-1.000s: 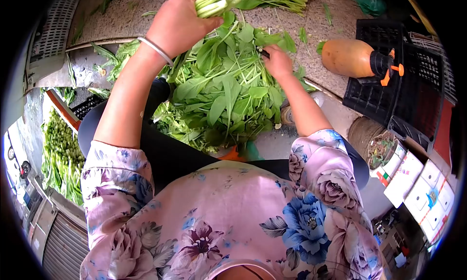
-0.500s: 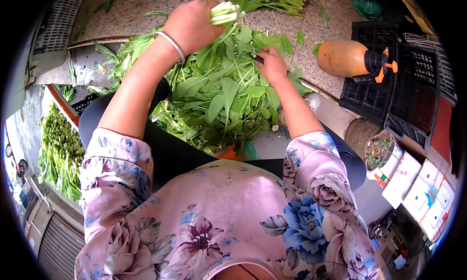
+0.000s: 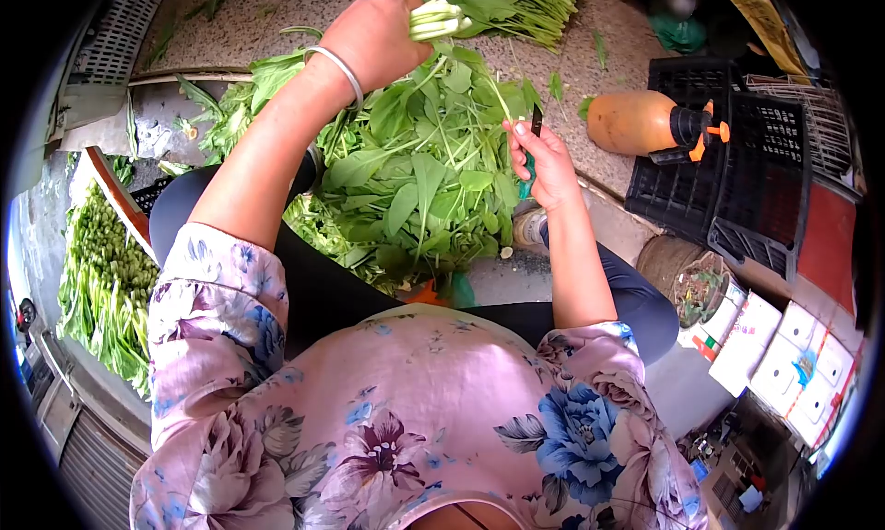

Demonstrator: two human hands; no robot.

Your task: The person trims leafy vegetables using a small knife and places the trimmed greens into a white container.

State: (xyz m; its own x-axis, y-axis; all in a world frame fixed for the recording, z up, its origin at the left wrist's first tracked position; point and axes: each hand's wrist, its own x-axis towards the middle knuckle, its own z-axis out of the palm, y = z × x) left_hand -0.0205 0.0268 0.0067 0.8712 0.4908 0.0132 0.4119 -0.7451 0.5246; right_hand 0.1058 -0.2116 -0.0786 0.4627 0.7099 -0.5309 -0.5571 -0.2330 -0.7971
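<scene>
My left hand [image 3: 376, 43], with a bangle at the wrist, is closed around a bunch of green stems [image 3: 437, 19] whose pale cut ends point right. My right hand [image 3: 546, 161] grips a knife [image 3: 536, 120] with a dark blade pointing up and a green handle showing below the fingers. A single stem [image 3: 502, 97] touches my right fingertips beside the blade. Under and between both hands spreads a heap of leafy greens [image 3: 415, 175]. Behind the heap lies another bundle of greens [image 3: 535, 9] on the speckled stone surface [image 3: 618, 78].
An orange spray bottle [image 3: 636, 123] lies on its side by black crates [image 3: 761, 161] at the right. White boxes [image 3: 802, 369] and a plant pot [image 3: 696, 295] stand lower right. At the left, many trimmed greens [image 3: 106, 281] sit beside a red-edged board [image 3: 120, 198].
My right hand has moved right and back towards me, out of the leaves, bringing the knife blade and a stem into view. My left hand has shifted slightly right with its bunch.
</scene>
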